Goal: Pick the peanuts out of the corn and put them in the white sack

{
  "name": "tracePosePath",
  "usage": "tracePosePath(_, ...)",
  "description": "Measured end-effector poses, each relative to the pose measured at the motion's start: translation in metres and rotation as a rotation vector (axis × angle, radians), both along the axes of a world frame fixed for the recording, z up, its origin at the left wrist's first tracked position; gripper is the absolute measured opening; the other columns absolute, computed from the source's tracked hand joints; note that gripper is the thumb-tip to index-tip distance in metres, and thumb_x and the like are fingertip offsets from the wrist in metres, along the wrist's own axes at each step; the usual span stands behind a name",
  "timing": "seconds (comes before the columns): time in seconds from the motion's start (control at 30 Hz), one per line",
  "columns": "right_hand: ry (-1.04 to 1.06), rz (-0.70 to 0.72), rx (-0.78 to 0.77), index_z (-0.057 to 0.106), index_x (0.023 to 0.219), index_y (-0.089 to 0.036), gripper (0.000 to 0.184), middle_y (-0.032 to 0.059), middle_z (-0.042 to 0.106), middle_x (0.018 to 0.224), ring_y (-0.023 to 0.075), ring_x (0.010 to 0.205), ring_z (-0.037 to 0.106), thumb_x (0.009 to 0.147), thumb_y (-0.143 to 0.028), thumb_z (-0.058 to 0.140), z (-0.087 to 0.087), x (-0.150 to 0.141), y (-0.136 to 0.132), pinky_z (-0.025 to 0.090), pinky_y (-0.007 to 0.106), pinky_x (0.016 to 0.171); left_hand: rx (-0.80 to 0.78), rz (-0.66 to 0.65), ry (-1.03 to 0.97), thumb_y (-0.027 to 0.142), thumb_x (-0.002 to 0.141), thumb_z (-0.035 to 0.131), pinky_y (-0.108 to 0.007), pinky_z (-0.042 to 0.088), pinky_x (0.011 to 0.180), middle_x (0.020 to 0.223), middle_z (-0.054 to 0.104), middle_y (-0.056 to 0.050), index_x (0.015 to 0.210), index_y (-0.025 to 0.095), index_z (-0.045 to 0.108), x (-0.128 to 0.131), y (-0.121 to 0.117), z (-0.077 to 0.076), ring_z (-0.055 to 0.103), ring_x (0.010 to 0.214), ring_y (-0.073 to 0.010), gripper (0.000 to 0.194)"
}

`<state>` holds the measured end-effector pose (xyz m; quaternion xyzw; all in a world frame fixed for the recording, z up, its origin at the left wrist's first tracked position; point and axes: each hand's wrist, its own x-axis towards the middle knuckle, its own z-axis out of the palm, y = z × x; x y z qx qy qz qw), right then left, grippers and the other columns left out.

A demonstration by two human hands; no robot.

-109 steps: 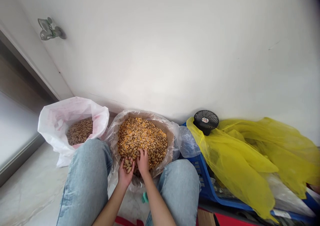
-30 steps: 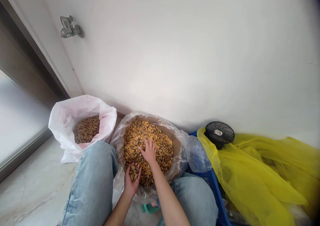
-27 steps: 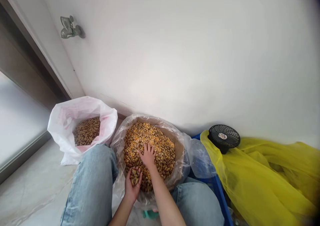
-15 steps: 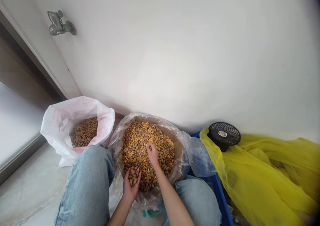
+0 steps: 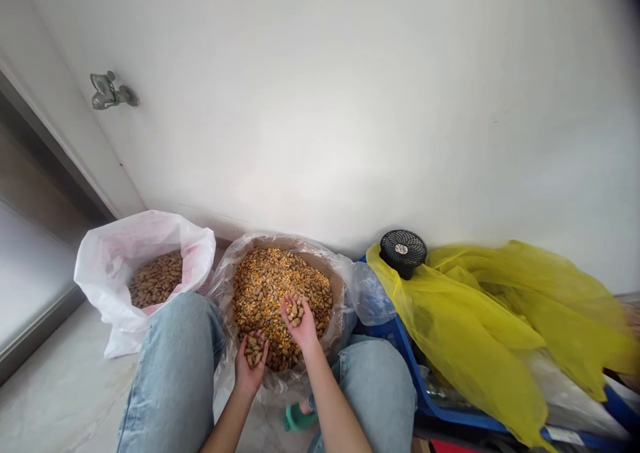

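A clear plastic bag [image 5: 339,306], its mouth spread wide, stands between my knees. Inside it lie unshelled peanuts mixed with yellow corn kernels [image 5: 273,256]. My left hand [image 5: 249,371] is cupped palm up at the near edge of the mix and holds a heap of peanuts [image 5: 254,347]. Over the middle of the mix, my right hand [image 5: 305,329] is turned palm up with several peanuts [image 5: 295,311] resting in its curled fingers. To the left stands a white sack [image 5: 95,259] with unshelled peanuts [image 5: 157,279] in it.
A black fan [image 5: 403,249] and yellow netting [image 5: 465,319] lie over a blue crate [image 5: 435,399] at the right. The white wall [image 5: 320,106] rises close behind the bags, with a tap [image 5: 113,93] at the upper left. A green slipper [image 5: 299,418] shows below.
My right hand has turned from reaching palm down into the mix to palm up, and peanuts now lie in it. My left hand keeps its heap. The camera view has shifted right.
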<state>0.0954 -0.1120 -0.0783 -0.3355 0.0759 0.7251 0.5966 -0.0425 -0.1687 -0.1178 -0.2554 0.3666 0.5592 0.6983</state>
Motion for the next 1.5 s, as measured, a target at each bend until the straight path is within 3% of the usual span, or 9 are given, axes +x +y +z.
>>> tracePosePath(0.27, 0.054, 0.025, 0.134, 0.055, 0.082, -0.023, 0.012, -0.0009, 0.066, 0.095, 0.0178, 0.096, 0.057, 0.076, -0.031, 0.048, 0.016, 0.000, -0.027, 0.043, 0.045, 0.085, 0.019, -0.035, 0.021, 0.014, 0.080, 0.039, -0.029, 0.052, 0.063, 0.068, 0.063, -0.002, 0.074, 0.017, 0.056, -0.005, -0.004, 0.002, 0.062, 0.066, -0.0131, 0.018)
tracePosePath(0.6, 0.001, 0.033, 0.139, 0.054, 0.077, -0.022, 0.015, 0.0013, 0.066, 0.093, 0.0216, 0.096, 0.057, 0.077, -0.032, 0.044, 0.019, -0.005, -0.037, 0.042, 0.052, 0.079, 0.044, -0.049, 0.055, 0.014, 0.079, 0.040, -0.028, 0.052, 0.064, 0.069, 0.064, -0.002, 0.075, 0.017, 0.057, -0.005, -0.007, 0.001, 0.062, 0.067, -0.0129, 0.017)
tracePosePath(0.8, -0.011, 0.059, 0.141, 0.055, 0.078, -0.022, 0.013, 0.0017, 0.065, 0.093, 0.0192, 0.093, 0.058, 0.076, -0.031, 0.046, 0.017, -0.005, -0.036, 0.043, 0.048, 0.081, 0.036, -0.056, 0.074, 0.015, 0.078, 0.041, -0.029, 0.052, 0.067, 0.070, 0.062, -0.002, 0.078, 0.018, 0.057, -0.004, -0.007, 0.004, 0.062, 0.068, -0.0124, 0.017)
tracePosePath(1.13, 0.060, 0.033, -0.046, 0.054, 0.071, -0.021, 0.017, -0.0002, 0.066, 0.071, 0.0160, 0.072, 0.062, 0.080, -0.028, 0.041, 0.010, -0.009, -0.034, 0.046, 0.044, 0.075, 0.057, -0.056, 0.059, 0.015, 0.079, 0.041, -0.029, 0.051, 0.066, 0.070, 0.062, -0.002, 0.074, 0.018, 0.056, -0.004, -0.006, -0.004, 0.062, 0.067, -0.0128, 0.016)
tracePosePath(1.23, 0.091, 0.014, -0.037, 0.055, 0.073, -0.020, 0.013, 0.0004, 0.066, 0.073, 0.0147, 0.076, 0.061, 0.078, -0.026, 0.045, 0.010, -0.009, -0.033, 0.048, 0.037, 0.072, 0.065, -0.053, 0.053, 0.015, 0.079, 0.042, -0.029, 0.051, 0.066, 0.070, 0.062, -0.001, 0.074, 0.017, 0.056, -0.003, -0.006, -0.006, 0.061, 0.066, -0.0126, 0.015)
tracePosePath(1.37, 0.122, -0.007, -0.035, 0.055, 0.072, -0.018, 0.010, -0.0006, 0.064, 0.067, 0.0098, 0.067, 0.061, 0.076, -0.024, 0.048, 0.009, -0.009, -0.032, 0.048, 0.021, 0.056, 0.043, -0.059, 0.056, 0.016, 0.079, 0.042, -0.028, 0.050, 0.068, 0.071, 0.062, -0.001, 0.074, 0.017, 0.056, -0.003, -0.005, -0.004, 0.061, 0.068, -0.0116, 0.015)
tracePosePath(1.43, 0.108, -0.014, -0.042, 0.054, 0.070, -0.018, 0.011, -0.0017, 0.062, 0.062, 0.0083, 0.061, 0.059, 0.076, -0.022, 0.047, 0.007, -0.010, -0.032, 0.047, 0.019, 0.053, 0.037, -0.060, 0.054, 0.016, 0.079, 0.041, -0.028, 0.050, 0.068, 0.071, 0.062, -0.001, 0.074, 0.017, 0.056, -0.003, -0.005, -0.002, 0.061, 0.068, -0.0115, 0.016)
tracePosePath(1.5, 0.069, -0.033, -0.037, 0.053, 0.068, -0.019, 0.012, -0.0022, 0.061, 0.060, 0.0086, 0.063, 0.060, 0.076, -0.022, 0.046, 0.006, -0.011, -0.032, 0.049, 0.022, 0.059, 0.044, -0.060, 0.049, 0.016, 0.079, 0.040, -0.028, 0.050, 0.067, 0.071, 0.062, -0.001, 0.075, 0.017, 0.056, -0.003, -0.005, -0.001, 0.061, 0.068, -0.0119, 0.016)
